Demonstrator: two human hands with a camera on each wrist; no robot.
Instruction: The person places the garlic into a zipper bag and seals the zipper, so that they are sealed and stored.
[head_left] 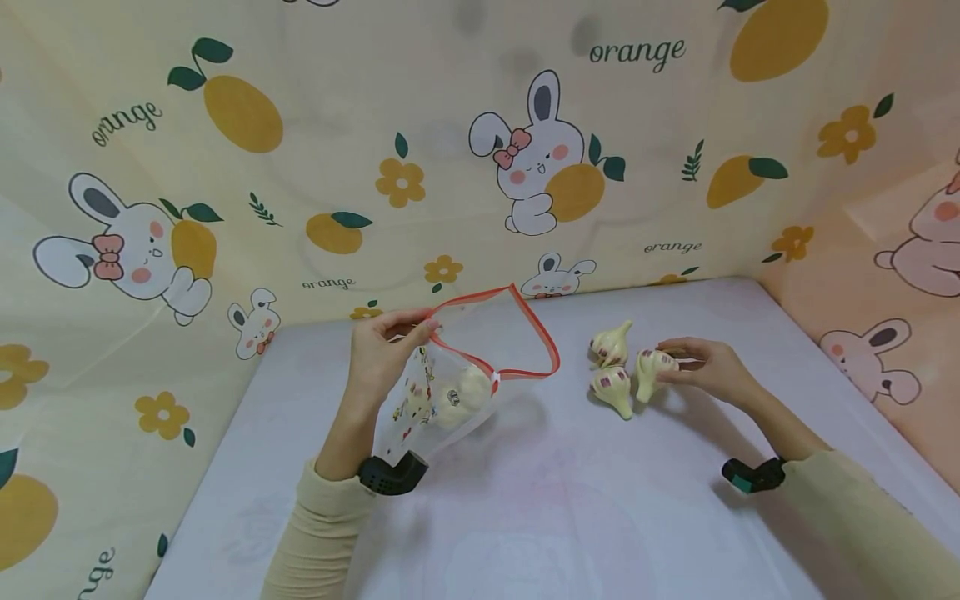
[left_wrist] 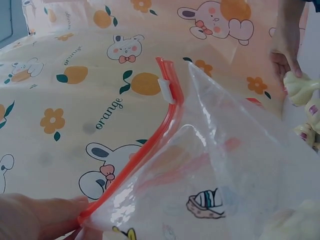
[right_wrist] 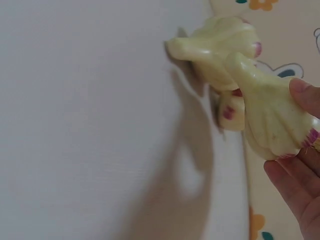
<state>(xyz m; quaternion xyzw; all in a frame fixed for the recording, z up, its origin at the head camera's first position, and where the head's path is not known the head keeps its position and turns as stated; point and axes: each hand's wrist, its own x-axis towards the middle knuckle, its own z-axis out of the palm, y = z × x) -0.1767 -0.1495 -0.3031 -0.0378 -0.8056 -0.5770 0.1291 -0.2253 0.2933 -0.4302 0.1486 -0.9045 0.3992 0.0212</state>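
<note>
My left hand (head_left: 382, 350) pinches a corner of the red-edged rim of a clear zipper bag (head_left: 431, 433). The bag's mouth gapes, and a white slider (left_wrist: 165, 91) sits on the red strip. Inside lies at least one pale garlic bulb (head_left: 472, 390), seen through printed plastic. To the right, my right hand (head_left: 708, 369) holds another garlic bulb (right_wrist: 277, 112) between thumb and fingers, its stem pointing away from the palm. Just left of it, two more garlic bulbs, one farther back (head_left: 611, 343) and one nearer (head_left: 612, 388), rest on the table.
The white table (head_left: 525, 517) stretches under both hands. Behind it hangs a cream cloth (head_left: 420, 83) printed with rabbits and oranges, which continues down both sides. A black wrist camera (head_left: 393, 473) sits on the left wrist, and another (head_left: 753, 475) on the right.
</note>
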